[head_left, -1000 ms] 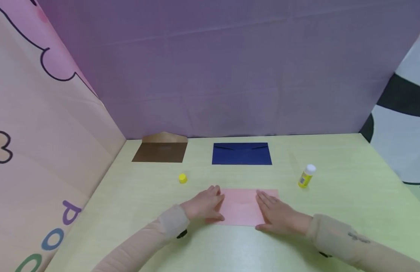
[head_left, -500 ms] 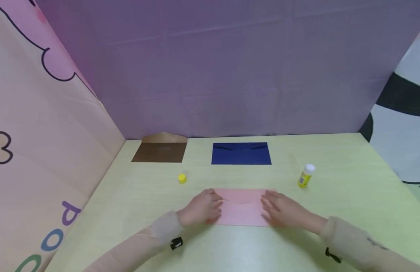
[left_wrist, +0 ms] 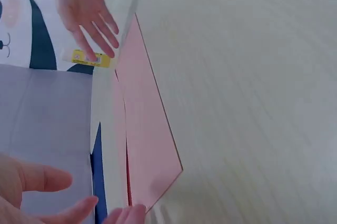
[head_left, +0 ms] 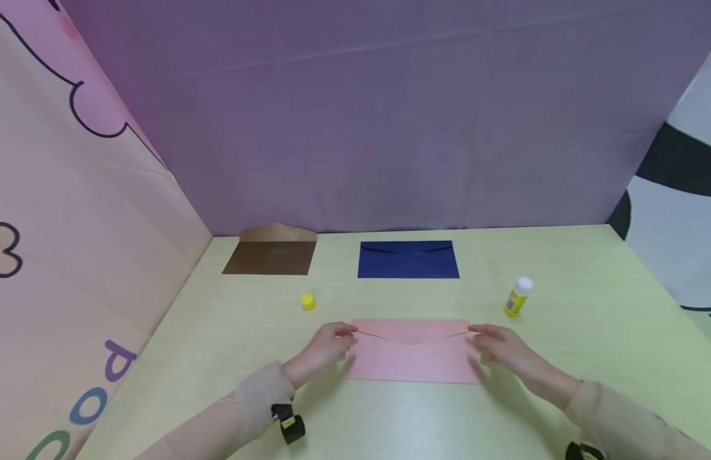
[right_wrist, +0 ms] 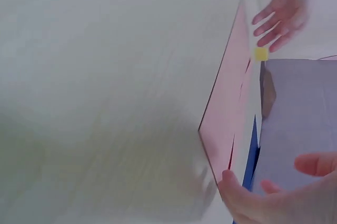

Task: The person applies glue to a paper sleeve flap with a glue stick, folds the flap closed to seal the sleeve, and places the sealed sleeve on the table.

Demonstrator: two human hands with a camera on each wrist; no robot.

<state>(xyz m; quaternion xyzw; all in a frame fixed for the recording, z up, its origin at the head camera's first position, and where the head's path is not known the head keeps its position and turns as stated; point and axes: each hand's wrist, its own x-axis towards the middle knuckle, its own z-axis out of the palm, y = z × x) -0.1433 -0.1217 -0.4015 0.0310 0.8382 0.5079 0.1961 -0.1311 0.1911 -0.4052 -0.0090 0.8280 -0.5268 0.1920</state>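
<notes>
A pink envelope (head_left: 412,361) lies flat on the table, its flap folded down over the front with thin gaps at both ends of the fold. At its left end is my left hand (head_left: 325,346), fingers relaxed and close to the edge. My right hand (head_left: 513,356) is beside the opposite end in the same way, fingertips near the upper right corner. Both wrist views show loose, spread fingers with nothing pinched; in the left wrist view the left fingertips (left_wrist: 134,214) overlap the envelope's near corner.
Behind lie a brown envelope (head_left: 270,258) with its flap up and a dark blue envelope (head_left: 409,260). A yellow cap (head_left: 308,302) sits left of centre. A glue stick (head_left: 517,298) with a white top stands at the right. A purple backdrop (head_left: 389,128) rises behind the table (head_left: 591,287).
Both hands have come off the pink envelope's face and moved outward to its ends, uncovering the whole flap. The envelope stays in place.
</notes>
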